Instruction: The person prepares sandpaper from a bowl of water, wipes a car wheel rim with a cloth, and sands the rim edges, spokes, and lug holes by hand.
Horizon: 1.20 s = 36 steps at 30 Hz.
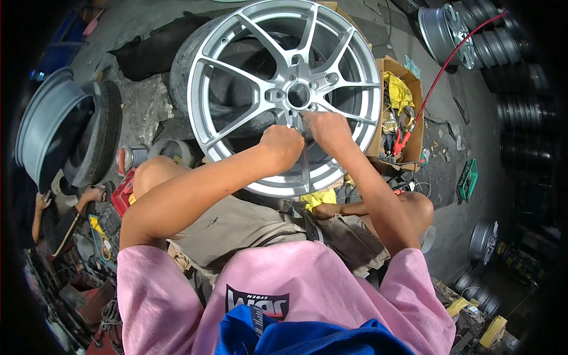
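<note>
A silver multi-spoke wheel rim (235, 71) lies face up before me, over a dark tyre (182, 74). My left hand (283, 147) is closed in a fist against a lower spoke, just below the hub. Close by on the right, my right hand (329, 134) is also closed, its fingers curled at the hub's lower edge near a bolt hole. Whatever either hand grips is hidden by the fingers or too small to make out.
Right of the rim stands a cardboard box (418, 136) with yellow plastic (399, 93) and a red-handled tool (401, 142); a red hose (445, 64) runs above it. Several rims (513, 112) are stacked far right. At left are another rim (40, 121), a tyre (107, 133) and a person's hand (44, 200).
</note>
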{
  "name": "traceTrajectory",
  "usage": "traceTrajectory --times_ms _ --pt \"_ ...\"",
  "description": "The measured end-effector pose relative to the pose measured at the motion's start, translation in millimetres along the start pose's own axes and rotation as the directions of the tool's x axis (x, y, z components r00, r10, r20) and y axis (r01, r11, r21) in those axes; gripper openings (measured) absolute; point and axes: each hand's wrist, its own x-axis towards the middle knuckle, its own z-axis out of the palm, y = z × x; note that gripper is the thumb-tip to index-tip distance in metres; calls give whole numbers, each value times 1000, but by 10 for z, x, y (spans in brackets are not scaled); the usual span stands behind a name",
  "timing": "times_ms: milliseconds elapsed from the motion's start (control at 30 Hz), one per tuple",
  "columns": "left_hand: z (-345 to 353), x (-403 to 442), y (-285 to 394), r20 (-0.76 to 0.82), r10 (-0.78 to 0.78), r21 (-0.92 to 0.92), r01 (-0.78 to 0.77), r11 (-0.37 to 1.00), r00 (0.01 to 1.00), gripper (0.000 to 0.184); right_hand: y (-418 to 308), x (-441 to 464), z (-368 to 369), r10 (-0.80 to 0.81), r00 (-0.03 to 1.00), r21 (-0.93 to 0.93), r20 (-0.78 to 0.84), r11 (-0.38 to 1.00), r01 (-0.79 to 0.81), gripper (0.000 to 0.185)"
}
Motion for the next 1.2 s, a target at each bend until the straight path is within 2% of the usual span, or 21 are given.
traceTrajectory --times_ms 133,200,233,300,433,500,667,733,867,967,1033,1067,1133,1200 --pt "5 -9 9 6 -13 8 13 1000 1000 18 36 27 108 21 999 -5 -45 1000 -22 24" --pt "2 -3 4 8 -14 9 14 1000 1000 18 -35 42 136 -104 994 -14 -35 995 104 25" --pt "8 -6 0 13 -17 11 17 1000 1000 18 -23 32 118 -103 994 -13 -34 995 103 25" --pt "-5 -7 -11 18 -21 4 21 1000 1000 18 24 13 52 -21 996 10 -92 1000 22 11" --pt "21 -7 -13 13 -37 18 37 999 999 17 42 8 59 32 993 37 -109 999 -28 12" --pt "12 5 -20 18 -39 10 39 999 999 17 -74 -14 35 -86 991 32 -107 995 89 14" --pt "30 7 -52 -32 -48 0 48 999 998 18 77 -13 -45 31 997 36 -65 999 -29 17" --pt "-35 9 -137 47 9 -29 -8 1000 999 27 -29 -92 -26 16 997 68 -75 998 -11 18" --pt "-416 11 -224 126 -19 -112 33 993 992 34 -34 -117 -72 39 998 75 -42 997 -36 20" --pt "-780 -29 -450 -27 -224 -256 210 944 974 43 1 -48 -33 40 998 26 -53 999 -39 20" --pt "-867 -91 -604 -151 -244 -237 205 950 958 42 -132 -117 -27 47 999 -1 20 999 -47 20" --pt "-917 -139 -678 -153 -251 -244 210 947 956 42 -202 -232 -90 25 998 98 -54 995 -20 19" --pt "-965 -237 -812 -282 -267 -278 187 942 922 39 -220 -352 -50 25 996 162 -89 987 -10 23" --pt "-934 -226 -932 -315 -266 -262 186 947 911 38 -212 -363 -26 52 989 230 -135 973 -19 29"
